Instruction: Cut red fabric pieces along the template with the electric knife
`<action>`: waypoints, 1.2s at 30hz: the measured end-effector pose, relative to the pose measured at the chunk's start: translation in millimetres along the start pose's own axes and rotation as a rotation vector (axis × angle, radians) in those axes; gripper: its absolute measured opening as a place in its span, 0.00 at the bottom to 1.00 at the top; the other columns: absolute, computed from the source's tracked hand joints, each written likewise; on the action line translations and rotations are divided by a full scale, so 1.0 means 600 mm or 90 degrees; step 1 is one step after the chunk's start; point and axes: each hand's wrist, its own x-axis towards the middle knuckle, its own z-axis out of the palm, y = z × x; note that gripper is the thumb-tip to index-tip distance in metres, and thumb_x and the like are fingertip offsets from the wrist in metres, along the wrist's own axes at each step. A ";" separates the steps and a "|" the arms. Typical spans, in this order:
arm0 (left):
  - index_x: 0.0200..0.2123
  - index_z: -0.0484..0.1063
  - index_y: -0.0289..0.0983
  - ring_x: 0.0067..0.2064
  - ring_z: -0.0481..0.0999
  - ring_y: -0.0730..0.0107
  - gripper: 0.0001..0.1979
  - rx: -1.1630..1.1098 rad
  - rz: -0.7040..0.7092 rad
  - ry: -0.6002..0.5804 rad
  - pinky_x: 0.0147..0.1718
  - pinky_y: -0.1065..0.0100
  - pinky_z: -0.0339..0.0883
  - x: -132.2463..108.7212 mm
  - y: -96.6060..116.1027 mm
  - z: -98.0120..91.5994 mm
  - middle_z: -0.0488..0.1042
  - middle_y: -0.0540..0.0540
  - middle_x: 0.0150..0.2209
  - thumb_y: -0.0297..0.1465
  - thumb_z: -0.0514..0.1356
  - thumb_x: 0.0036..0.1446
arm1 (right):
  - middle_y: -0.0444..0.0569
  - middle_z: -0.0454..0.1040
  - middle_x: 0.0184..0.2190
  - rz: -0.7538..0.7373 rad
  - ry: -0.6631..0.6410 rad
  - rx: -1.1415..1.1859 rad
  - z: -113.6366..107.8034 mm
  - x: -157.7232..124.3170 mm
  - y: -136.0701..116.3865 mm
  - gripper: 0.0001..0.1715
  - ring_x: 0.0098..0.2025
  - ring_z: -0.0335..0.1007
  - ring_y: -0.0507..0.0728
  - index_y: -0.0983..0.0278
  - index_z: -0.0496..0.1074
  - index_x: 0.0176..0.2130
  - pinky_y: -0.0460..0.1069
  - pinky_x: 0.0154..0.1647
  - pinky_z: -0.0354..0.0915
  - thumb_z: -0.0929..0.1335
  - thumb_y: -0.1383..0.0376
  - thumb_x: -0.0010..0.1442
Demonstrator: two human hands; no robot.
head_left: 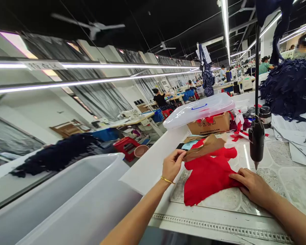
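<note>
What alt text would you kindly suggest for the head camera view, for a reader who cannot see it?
The left hand pinches a brown paper piece on red fabric while the right hand rests on it, atop a stone-patterned tabletop.

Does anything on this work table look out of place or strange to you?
Yes. The clear plastic box sits tilted on top of the smaller cardboard box and overhangs it, so it looks unsteady and badly placed.

The left hand (172,165) is raised above the surface (293,180), fingertips (183,154) pinched together, a gold bangle (167,179) on its wrist. The right hand (253,187) lies flat, fingers spread, both forearms reaching across the near edge.
</note>
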 end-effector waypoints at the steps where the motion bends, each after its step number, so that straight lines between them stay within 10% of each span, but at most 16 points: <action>1: 0.29 0.77 0.37 0.26 0.74 0.70 0.17 -0.009 -0.022 0.012 0.26 0.72 0.69 0.014 -0.002 -0.002 0.77 0.49 0.26 0.45 0.60 0.57 | 0.50 0.74 0.41 0.003 -0.007 0.009 0.000 0.000 0.000 0.32 0.42 0.71 0.58 0.58 0.72 0.56 0.50 0.41 0.68 0.65 0.80 0.57; 13: 0.25 0.72 0.35 0.21 0.67 0.75 0.36 -0.158 -0.176 -0.071 0.20 0.74 0.61 0.121 0.039 0.014 0.71 0.51 0.20 0.63 0.70 0.31 | 0.51 0.75 0.44 0.033 -0.061 0.060 -0.006 0.005 -0.005 0.30 0.45 0.72 0.59 0.55 0.72 0.57 0.52 0.44 0.70 0.67 0.76 0.58; 24: 0.32 0.72 0.37 0.24 0.74 0.70 0.28 -0.330 -0.216 -0.252 0.24 0.70 0.70 0.109 0.187 -0.022 0.75 0.50 0.26 0.52 0.74 0.40 | 0.59 0.66 0.62 0.057 0.128 0.257 -0.008 0.002 -0.011 0.37 0.62 0.64 0.66 0.60 0.58 0.67 0.65 0.63 0.65 0.71 0.58 0.63; 30: 0.30 0.72 0.38 0.19 0.69 0.72 0.27 -0.402 -0.255 -0.369 0.20 0.69 0.68 0.072 0.246 0.021 0.70 0.53 0.20 0.53 0.75 0.38 | 0.50 0.73 0.40 0.144 0.108 0.544 -0.001 0.010 -0.025 0.50 0.35 0.72 0.55 0.59 0.49 0.71 0.52 0.39 0.74 0.73 0.58 0.59; 36: 0.30 0.72 0.36 0.22 0.71 0.71 0.30 -0.278 -0.218 -0.396 0.21 0.71 0.66 0.093 0.190 0.040 0.74 0.48 0.24 0.57 0.72 0.39 | 0.46 0.75 0.31 0.158 0.151 0.589 -0.001 0.011 -0.019 0.13 0.33 0.72 0.53 0.62 0.74 0.39 0.48 0.37 0.71 0.62 0.59 0.65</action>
